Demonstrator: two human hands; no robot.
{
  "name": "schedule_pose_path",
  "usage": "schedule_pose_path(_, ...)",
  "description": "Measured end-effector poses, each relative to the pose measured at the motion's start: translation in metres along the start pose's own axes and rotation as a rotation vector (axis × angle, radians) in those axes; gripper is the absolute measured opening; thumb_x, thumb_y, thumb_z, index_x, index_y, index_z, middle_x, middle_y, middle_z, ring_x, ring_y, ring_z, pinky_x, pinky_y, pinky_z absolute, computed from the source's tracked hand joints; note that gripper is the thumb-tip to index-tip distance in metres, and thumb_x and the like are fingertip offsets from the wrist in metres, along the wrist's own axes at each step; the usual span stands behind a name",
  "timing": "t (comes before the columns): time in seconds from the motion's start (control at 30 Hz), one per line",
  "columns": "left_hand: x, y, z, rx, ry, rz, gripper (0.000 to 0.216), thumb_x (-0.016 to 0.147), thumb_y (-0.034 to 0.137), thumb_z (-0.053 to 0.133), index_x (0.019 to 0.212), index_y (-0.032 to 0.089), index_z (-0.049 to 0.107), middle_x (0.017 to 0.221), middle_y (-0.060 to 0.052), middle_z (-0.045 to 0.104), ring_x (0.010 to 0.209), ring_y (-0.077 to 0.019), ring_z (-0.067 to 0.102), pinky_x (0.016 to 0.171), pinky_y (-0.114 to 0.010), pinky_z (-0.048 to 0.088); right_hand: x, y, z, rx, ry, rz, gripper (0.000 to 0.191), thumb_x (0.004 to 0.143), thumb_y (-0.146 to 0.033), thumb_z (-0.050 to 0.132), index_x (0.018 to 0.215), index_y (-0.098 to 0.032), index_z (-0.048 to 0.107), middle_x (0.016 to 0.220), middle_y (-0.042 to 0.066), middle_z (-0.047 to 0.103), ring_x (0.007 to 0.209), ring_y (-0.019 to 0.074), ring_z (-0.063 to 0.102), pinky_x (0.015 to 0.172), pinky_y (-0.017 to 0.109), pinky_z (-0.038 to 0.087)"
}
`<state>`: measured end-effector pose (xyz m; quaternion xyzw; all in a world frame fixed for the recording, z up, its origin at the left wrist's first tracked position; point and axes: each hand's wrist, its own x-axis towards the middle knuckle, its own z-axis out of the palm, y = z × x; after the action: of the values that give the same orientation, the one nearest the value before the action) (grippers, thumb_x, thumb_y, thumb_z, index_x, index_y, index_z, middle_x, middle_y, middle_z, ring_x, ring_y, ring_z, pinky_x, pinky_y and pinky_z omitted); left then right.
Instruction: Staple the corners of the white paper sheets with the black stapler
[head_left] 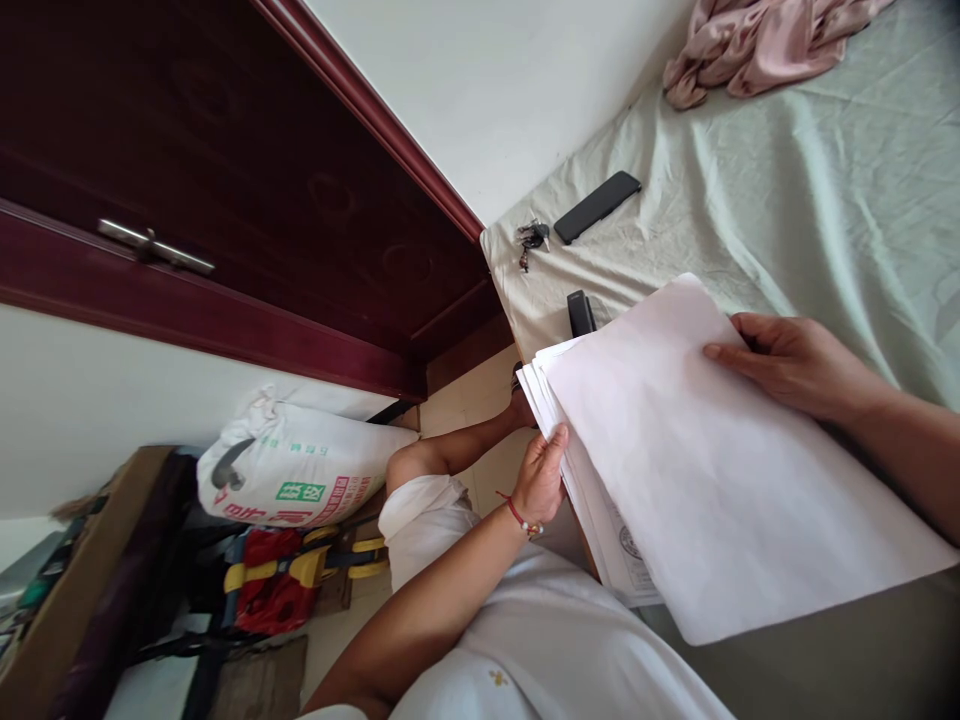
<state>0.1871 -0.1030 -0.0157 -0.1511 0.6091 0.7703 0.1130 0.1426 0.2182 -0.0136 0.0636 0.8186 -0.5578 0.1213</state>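
A stack of paper sheets (611,545) is held in front of me, over the edge of the cloth-covered surface. My left hand (541,476), with a red beaded bracelet at the wrist, grips the stack's near edge, thumb on top. The top white sheet (735,470) is turned askew from the others and covers most of them. At its far edge my right hand (799,365) pinches it, thumb above and fingers curled underneath. Some print shows on a lower sheet. Just beyond the papers lies a small black stapler-like object (580,314), partly hidden by them.
On the pale green cloth (757,200) lie keys (534,236), a long black case (598,207) and a crumpled pink cloth (757,45). A dark red door (247,190) stands to the left. Below it are a full white sack (300,465) and a red-and-yellow item (277,580).
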Motion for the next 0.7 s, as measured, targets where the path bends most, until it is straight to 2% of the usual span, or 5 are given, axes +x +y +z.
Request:
schedule_pose_path(0.27,0.0004,0.0005,0.0004,0.017,-0.021,0.004,0.04,0.075,0.049,0.087,0.099,0.018,0.08,0.106,-0.007,0.081,0.113,-0.0266,0.073,0.108,-0.039,0.051,0.0014,0.0018,0.001,-0.029,-0.017,-0.022,0.073,0.075,-0.084,0.057,0.097,-0.015,0.063,0.079,0.004,0.061,0.062,0.0082,0.052,0.053,0.02,0.041)
schedule_pose_path(0.53,0.0008,0.0025,0.0018,0.003,-0.098,-0.046,0.045,0.077,0.049,0.085,0.107,0.016,0.08,0.109,-0.01,0.081,0.117,-0.0298,0.071,0.109,-0.042,0.051,-0.0004,-0.0023,0.0039,-0.134,0.082,-0.044,0.066,0.081,-0.079,0.051,0.087,-0.014,0.06,0.069,0.002,0.053,0.059,0.0062,0.045,0.054,0.02,0.035)
schedule_pose_path(0.7,-0.0019,0.0046,0.0023,-0.008,-0.06,-0.033,0.046,0.078,0.054,0.083,0.106,0.017,0.08,0.113,-0.01,0.08,0.123,-0.0304,0.068,0.113,-0.041,0.047,0.0002,-0.0022,0.0062,-0.18,0.1,-0.07,0.061,0.082,-0.075,0.05,0.085,-0.015,0.058,0.068,0.002,0.053,0.06,0.0069,0.043,0.055,0.021,0.033)
